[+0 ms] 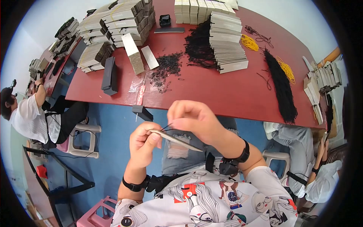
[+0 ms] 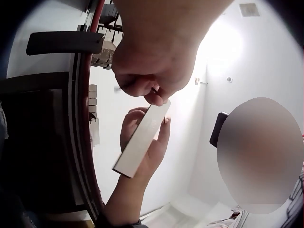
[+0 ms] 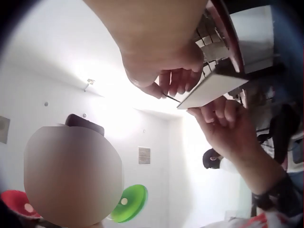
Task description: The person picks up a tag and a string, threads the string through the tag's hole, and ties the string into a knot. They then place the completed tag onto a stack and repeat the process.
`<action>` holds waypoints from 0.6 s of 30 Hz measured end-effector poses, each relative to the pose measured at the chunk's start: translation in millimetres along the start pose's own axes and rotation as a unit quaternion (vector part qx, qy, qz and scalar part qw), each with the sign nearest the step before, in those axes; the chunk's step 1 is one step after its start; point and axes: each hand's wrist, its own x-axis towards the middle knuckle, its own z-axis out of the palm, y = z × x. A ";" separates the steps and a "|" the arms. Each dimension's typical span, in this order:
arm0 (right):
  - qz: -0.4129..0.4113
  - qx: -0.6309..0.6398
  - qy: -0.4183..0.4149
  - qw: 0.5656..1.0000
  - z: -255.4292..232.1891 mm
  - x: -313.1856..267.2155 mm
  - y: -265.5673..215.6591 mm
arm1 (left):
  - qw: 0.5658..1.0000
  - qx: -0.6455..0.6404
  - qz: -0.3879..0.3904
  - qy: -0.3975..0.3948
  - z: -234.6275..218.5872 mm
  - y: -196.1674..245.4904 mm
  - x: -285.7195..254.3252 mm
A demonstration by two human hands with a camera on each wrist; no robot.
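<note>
Between the two hands, in front of the torn jeans, a thin pale card (image 1: 181, 142) is held by one end. The left hand (image 1: 144, 143) pinches that end between thumb and fingers. Just to its right, the right hand (image 1: 196, 120) pinches a thin black cord (image 1: 166, 128) that runs to the card's held end. In the left wrist view the card (image 2: 142, 140) shows its narrow pale face. The right wrist view shows the card (image 3: 209, 90) with the right hand (image 3: 164, 66) above it and the left hand (image 3: 228, 126) below.
On the red table (image 1: 162, 90) lie a pile of small black loops (image 1: 166, 68), stacked cards with black cords (image 1: 228, 45), a black cord bundle (image 1: 280, 87) and yellow cord (image 1: 249, 42). A black box (image 1: 110, 75) stands left. Other people sit at both sides.
</note>
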 end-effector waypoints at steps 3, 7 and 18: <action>-0.052 0.201 -0.003 0.978 -5.6 -11.0 -10.5 | 0.999 -0.001 -0.053 -0.012 6.7 4.3 2.9; -0.082 0.352 -0.023 0.932 -17.0 -20.5 -11.5 | 0.998 0.010 -0.060 0.026 30.7 12.9 18.1; -0.108 0.155 0.123 0.974 -28.2 -45.5 -19.5 | 0.999 0.008 -0.046 0.007 47.9 26.8 18.1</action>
